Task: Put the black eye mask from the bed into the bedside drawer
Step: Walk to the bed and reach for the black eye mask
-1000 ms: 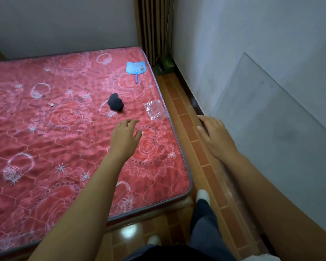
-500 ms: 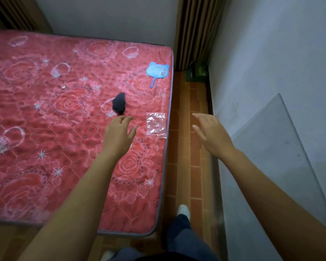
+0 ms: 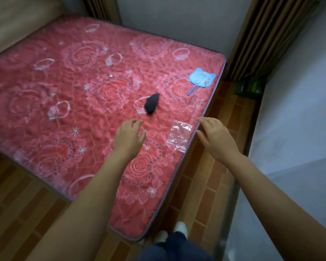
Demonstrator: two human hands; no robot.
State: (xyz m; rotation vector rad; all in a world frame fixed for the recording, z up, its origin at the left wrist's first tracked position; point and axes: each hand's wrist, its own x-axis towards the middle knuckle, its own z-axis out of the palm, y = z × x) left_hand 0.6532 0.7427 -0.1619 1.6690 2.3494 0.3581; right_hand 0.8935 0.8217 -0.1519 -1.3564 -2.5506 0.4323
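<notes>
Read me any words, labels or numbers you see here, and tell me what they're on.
No readable text anywhere.
Blue fan: faint print, too blurred to read.
Clear plastic bag: no lettering shows.
Eye mask: plain black.
Mattress: only rose and star patterns.

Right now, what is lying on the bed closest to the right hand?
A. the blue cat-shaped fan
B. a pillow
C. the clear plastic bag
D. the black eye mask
C: the clear plastic bag lies flat at the mattress edge just beside the right hand, while the black eye mask and the blue fan sit farther up the bed; no pillow shows.
</notes>
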